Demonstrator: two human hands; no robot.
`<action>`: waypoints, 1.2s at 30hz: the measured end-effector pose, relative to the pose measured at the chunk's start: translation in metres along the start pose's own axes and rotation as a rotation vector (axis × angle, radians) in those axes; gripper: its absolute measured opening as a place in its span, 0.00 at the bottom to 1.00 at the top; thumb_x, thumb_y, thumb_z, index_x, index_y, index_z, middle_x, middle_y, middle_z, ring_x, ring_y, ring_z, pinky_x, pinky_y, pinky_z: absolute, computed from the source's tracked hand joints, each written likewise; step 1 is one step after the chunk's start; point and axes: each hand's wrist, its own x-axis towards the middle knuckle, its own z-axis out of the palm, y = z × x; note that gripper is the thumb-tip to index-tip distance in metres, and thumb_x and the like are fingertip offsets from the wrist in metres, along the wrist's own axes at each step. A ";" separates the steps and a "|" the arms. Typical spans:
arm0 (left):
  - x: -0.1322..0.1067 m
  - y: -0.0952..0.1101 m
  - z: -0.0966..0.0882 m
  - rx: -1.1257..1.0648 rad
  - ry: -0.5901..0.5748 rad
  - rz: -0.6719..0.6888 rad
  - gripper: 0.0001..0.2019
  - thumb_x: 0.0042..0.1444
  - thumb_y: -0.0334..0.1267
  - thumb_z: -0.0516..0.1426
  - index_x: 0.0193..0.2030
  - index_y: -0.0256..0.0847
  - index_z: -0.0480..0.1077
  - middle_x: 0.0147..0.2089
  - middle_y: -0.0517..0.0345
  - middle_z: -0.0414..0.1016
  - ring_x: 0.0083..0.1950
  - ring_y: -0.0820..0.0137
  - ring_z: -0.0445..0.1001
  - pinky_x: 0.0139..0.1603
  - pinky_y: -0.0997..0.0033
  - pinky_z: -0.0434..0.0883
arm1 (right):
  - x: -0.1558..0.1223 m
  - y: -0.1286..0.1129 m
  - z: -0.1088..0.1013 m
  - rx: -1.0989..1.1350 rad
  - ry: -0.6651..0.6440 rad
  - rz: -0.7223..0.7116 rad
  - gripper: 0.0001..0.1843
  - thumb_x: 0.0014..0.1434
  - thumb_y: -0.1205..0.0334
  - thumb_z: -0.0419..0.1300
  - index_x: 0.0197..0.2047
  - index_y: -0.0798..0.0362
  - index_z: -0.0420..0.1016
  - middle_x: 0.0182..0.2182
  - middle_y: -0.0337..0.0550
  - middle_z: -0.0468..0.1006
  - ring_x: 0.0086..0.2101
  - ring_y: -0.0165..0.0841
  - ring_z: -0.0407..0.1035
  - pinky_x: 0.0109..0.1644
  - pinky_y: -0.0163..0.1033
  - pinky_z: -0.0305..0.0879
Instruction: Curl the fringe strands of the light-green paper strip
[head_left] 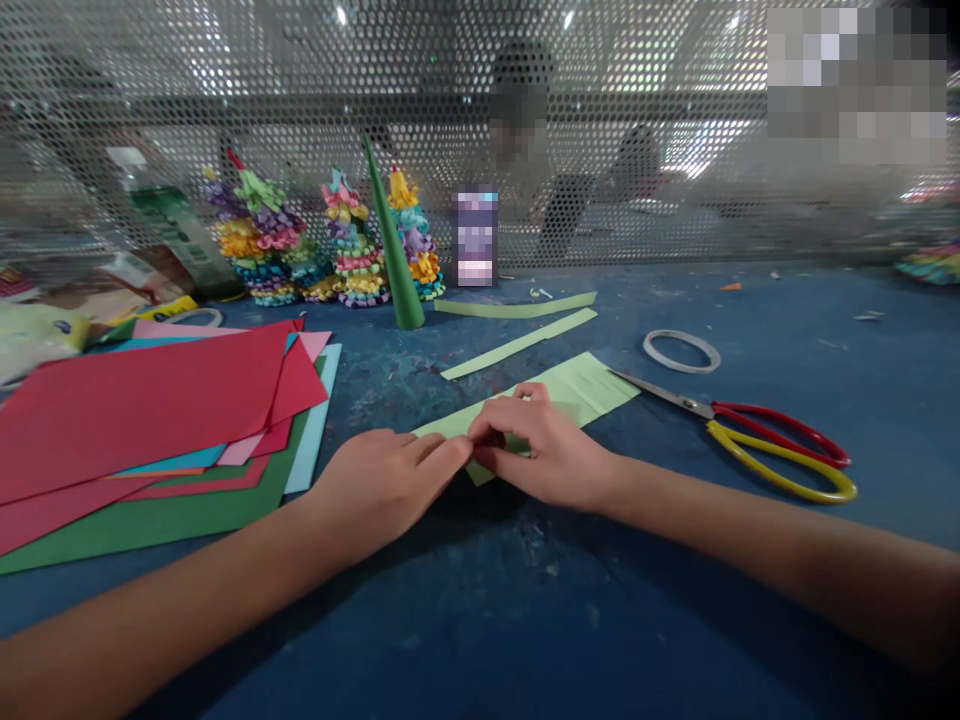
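A pale green paper sheet [581, 385] lies slantwise on the table in front of me, with fine crease lines near its right end. My left hand [386, 480] is closed on the sheet's near left part, thumb and fingertips together. My right hand [551, 450] pinches the same paper right beside it, with curled fingers. The hands hide the paper's left and lower middle. Scissors [701, 408] with one red and one yellow handle lie to the right, blades together, their tip at the paper's right end. Two narrow pale green strips [521, 343] rest beyond the sheet.
Coloured paper sheets [150, 400] are stacked at left. A tape roll [651, 352] lies at right. Behind stand a green paper cone [394, 260], several curly paper trees [356, 240], a phone-like blurred screen [475, 240] and a bottle [176, 230]. A perforated metal panel [300, 60] closes the back.
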 end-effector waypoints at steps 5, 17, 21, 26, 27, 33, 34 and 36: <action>0.004 0.003 -0.002 -0.010 0.024 -0.013 0.06 0.64 0.37 0.47 0.43 0.40 0.62 0.30 0.60 0.74 0.26 0.69 0.73 0.23 0.71 0.61 | 0.001 -0.001 -0.002 0.022 -0.014 -0.001 0.05 0.55 0.71 0.53 0.31 0.53 0.68 0.26 0.32 0.71 0.30 0.26 0.64 0.48 0.42 0.46; 0.007 0.003 -0.003 -0.077 0.007 -0.081 0.10 0.65 0.39 0.45 0.39 0.41 0.64 0.26 0.63 0.74 0.23 0.70 0.72 0.21 0.72 0.58 | 0.002 0.000 -0.002 0.065 -0.094 0.021 0.07 0.55 0.73 0.51 0.29 0.53 0.65 0.26 0.32 0.69 0.30 0.27 0.61 0.49 0.44 0.45; 0.005 0.004 -0.001 -0.019 0.087 0.032 0.07 0.63 0.36 0.47 0.39 0.41 0.64 0.28 0.63 0.73 0.25 0.70 0.72 0.23 0.70 0.60 | 0.002 0.000 -0.004 0.095 -0.143 0.008 0.06 0.57 0.70 0.51 0.29 0.53 0.65 0.26 0.31 0.68 0.30 0.27 0.62 0.50 0.44 0.44; 0.005 0.004 -0.003 0.011 0.059 0.118 0.04 0.62 0.34 0.49 0.40 0.41 0.64 0.29 0.61 0.71 0.27 0.71 0.71 0.24 0.70 0.60 | 0.001 0.000 -0.002 0.050 -0.134 -0.025 0.06 0.56 0.71 0.50 0.29 0.53 0.63 0.26 0.32 0.68 0.30 0.27 0.62 0.49 0.44 0.45; 0.005 0.003 -0.003 0.009 0.056 0.111 0.05 0.62 0.35 0.49 0.40 0.41 0.64 0.29 0.62 0.71 0.27 0.71 0.71 0.25 0.70 0.60 | 0.000 -0.001 -0.002 0.032 -0.117 -0.036 0.06 0.55 0.72 0.51 0.29 0.53 0.63 0.26 0.32 0.68 0.31 0.27 0.62 0.49 0.43 0.45; 0.006 0.001 -0.002 -0.042 0.066 0.024 0.07 0.64 0.37 0.46 0.39 0.41 0.64 0.31 0.62 0.72 0.29 0.69 0.72 0.27 0.70 0.63 | -0.003 -0.005 -0.002 -0.066 -0.017 -0.068 0.07 0.53 0.74 0.52 0.34 0.53 0.65 0.30 0.35 0.70 0.34 0.29 0.63 0.48 0.42 0.44; 0.006 0.001 -0.002 -0.054 0.072 0.010 0.08 0.64 0.38 0.46 0.39 0.41 0.64 0.31 0.62 0.73 0.29 0.69 0.73 0.27 0.70 0.63 | -0.004 -0.005 -0.002 -0.075 -0.009 -0.069 0.07 0.54 0.74 0.51 0.34 0.53 0.65 0.31 0.36 0.70 0.35 0.30 0.63 0.48 0.42 0.45; 0.006 0.001 -0.002 -0.078 0.089 -0.019 0.09 0.65 0.39 0.45 0.38 0.42 0.64 0.31 0.63 0.73 0.28 0.70 0.72 0.26 0.70 0.62 | -0.004 -0.005 -0.003 -0.084 -0.003 -0.072 0.08 0.54 0.74 0.51 0.35 0.52 0.65 0.32 0.36 0.70 0.36 0.30 0.63 0.48 0.42 0.45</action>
